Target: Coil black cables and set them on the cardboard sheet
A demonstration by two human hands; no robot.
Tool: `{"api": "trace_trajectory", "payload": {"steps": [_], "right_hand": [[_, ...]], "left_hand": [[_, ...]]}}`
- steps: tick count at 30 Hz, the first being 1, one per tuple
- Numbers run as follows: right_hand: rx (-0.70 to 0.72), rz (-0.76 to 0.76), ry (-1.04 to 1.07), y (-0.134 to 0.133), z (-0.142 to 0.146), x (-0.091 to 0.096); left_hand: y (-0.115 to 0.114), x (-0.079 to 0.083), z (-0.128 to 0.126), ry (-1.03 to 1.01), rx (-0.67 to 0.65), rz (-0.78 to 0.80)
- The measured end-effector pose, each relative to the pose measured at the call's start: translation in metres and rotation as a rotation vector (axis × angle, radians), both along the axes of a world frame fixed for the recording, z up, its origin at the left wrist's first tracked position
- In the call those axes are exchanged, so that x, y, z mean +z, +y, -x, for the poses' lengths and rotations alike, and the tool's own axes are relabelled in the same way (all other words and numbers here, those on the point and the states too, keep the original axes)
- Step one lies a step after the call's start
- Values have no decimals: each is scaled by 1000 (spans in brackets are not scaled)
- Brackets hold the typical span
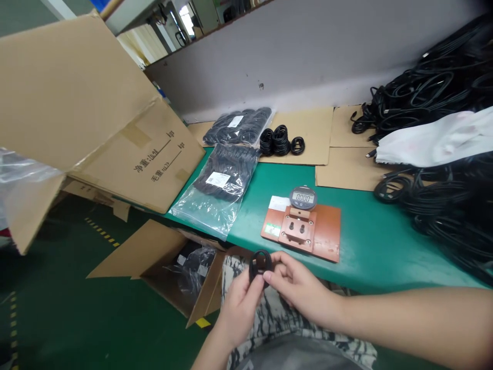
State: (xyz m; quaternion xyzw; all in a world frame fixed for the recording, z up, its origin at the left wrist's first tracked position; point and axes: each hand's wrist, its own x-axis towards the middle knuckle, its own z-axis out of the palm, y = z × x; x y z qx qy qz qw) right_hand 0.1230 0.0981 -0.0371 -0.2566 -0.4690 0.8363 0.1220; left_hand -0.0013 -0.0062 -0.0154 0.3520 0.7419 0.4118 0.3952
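Black coil pinched between both hands

Left hand and right hand are together, fingertips clamped on the coil just off the near edge of the green table, in front of the gauge fixture. Gripping opposite sides should keep its loops gathered. Fingers hide its lower rim; whether it is cable or rubber ring, I cannot tell
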Motion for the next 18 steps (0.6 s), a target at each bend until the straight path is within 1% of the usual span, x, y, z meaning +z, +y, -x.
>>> {"api": "trace_trajectory", "payload": {"steps": [3,7,9,15,16,18], "right_hand": [[-55,23,7,1,0,3],[-73,63,36,2,0,6],[-40,70,55,4,0,9],[192,71,173,7,-3,19],[203,62,183,7,-3,19],[156,55,165,5,-3,17]], "left_hand": [[-1,2,-3,51,-91,54],[-3,2,-8,64,-149,88],[-4,2,-9,28,-164,86],[-7,12,-6,-31,-162,92],[-7,13,-6,-50,-165,93],[-7,13,-6,-97,-163,88]]}}
